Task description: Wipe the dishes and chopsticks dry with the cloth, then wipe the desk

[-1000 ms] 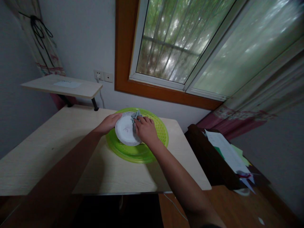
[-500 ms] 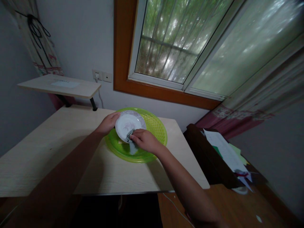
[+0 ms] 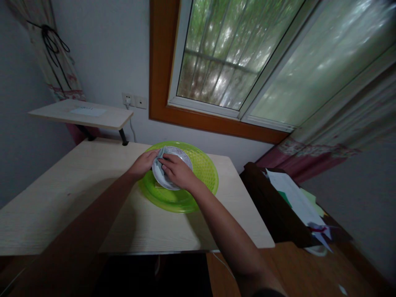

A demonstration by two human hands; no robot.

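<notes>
A white plate [image 3: 186, 158] with a patterned rim is tilted over a round, bright green plastic tray [image 3: 206, 173]. Its left edge is gripped by my left hand [image 3: 144, 165]. My right hand [image 3: 177, 170] presses a greyish cloth [image 3: 159, 161] against the plate's face, near the left rim and close to my left fingers. Much of the plate's middle is hidden behind the right hand. A small yellowish piece [image 3: 158, 185] shows on the tray just below the plate; I cannot make out what it is.
The tray rests on a pale wooden table [image 3: 93, 198]. At the back left stands a raised shelf [image 3: 83, 113] with a paper on it. Beyond the right edge is a dark brown piece of furniture [image 3: 272, 202] holding papers [image 3: 292, 194]. A window [image 3: 222, 62] is behind.
My right hand has moved the cloth from the plate's lower edge up and left to its left rim. My left hand keeps its hold on the plate.
</notes>
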